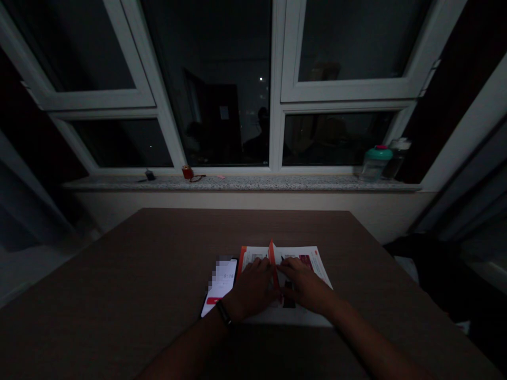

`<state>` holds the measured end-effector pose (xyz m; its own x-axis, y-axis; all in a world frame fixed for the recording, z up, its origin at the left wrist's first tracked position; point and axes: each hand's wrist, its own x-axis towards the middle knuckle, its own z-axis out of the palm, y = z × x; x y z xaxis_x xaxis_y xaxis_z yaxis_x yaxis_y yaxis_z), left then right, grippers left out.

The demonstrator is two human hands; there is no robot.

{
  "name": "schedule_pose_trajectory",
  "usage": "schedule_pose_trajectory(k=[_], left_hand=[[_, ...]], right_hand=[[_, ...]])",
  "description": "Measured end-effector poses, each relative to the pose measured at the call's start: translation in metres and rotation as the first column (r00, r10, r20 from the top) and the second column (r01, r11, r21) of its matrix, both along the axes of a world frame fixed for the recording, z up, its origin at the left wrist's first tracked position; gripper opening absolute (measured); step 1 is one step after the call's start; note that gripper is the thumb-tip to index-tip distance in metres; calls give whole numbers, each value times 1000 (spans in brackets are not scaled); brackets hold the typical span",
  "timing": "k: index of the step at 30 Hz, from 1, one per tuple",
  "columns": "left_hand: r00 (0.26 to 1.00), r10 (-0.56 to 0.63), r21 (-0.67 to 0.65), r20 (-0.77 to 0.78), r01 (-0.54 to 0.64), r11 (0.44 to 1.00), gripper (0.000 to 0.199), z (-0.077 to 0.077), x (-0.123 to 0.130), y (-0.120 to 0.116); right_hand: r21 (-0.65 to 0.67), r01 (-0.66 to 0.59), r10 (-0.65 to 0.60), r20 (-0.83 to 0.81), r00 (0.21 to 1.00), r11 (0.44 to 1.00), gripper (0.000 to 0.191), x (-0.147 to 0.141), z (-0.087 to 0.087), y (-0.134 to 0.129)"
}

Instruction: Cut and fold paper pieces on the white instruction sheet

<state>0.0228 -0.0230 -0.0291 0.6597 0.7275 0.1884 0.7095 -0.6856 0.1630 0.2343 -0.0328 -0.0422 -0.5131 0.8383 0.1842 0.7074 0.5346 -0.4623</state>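
Dark window above a speckled stone windowsill (237, 183), a brown wood-grain tabletop (119, 274) below it, and two hands working at a folded printed sheet (287, 316).

The sheet lies near the tabletop's front edge, with a red-orange fold (272, 264) standing up along its middle. The left hand (251, 287) and right hand (304, 285) rest open and flat on the sheet, unclenched, one on each side of the fold and touching it. A black wristband (224, 314) circles the left wrist, which lies over the edge of a lit smartphone (219, 285) just beside the sheet. On the windowsill stand a teal-lidded bottle (375, 164) and a second bottle (398, 158), with a small red object (187, 172) farther along.
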Motion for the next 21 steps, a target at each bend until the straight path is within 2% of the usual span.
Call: schedule_pose_trajectory(k=[13,21], left_hand=[[1000,-10,-53,17,11,999,64,5,0,-3],[999,-29,-51,46,32,998,61,3,0,-3]], right_hand=[[-39,-31,31,-7,1000,999,70,1,4,-2],[-46,-77,78,18,997,996,59,5,11,-2]])
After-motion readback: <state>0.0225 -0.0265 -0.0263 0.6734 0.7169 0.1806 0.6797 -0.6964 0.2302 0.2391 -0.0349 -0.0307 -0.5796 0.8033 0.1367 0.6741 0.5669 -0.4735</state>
